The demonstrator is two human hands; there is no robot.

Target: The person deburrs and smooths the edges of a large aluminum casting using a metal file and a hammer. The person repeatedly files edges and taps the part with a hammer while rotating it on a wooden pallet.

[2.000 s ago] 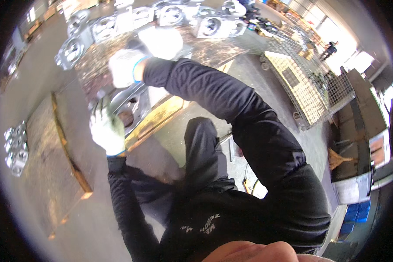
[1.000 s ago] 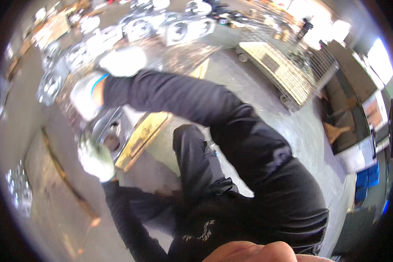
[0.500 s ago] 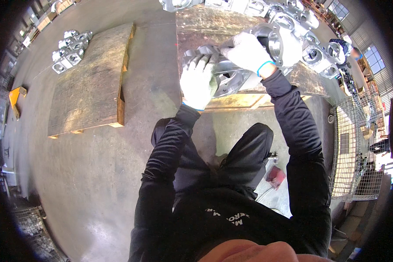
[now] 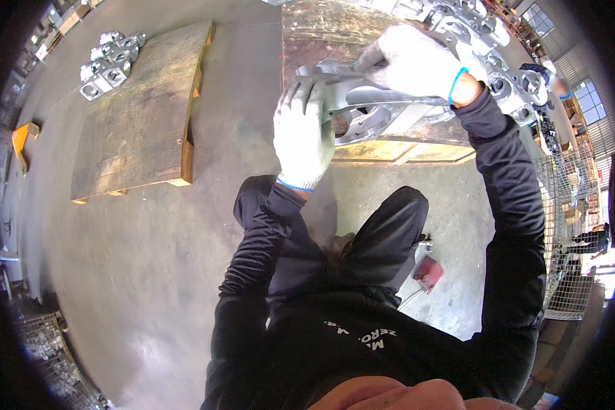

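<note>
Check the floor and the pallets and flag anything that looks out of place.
Nothing looks spilled or broken. The left hand and right hand both grip a grey metal casting at the pallet edge. One small oddity: a red object lies loose on the concrete floor beside the person's leg.

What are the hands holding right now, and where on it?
Both gloved hands grip one grey metal casting over the wooden pallet: the left hand at its near left end, the right hand across its top.

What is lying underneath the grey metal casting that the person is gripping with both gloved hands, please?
Under the metal casting lies a wooden pallet, whose front edge shows below it. The left hand and right hand cover parts of the casting, so where it touches the wood is hidden.
</note>
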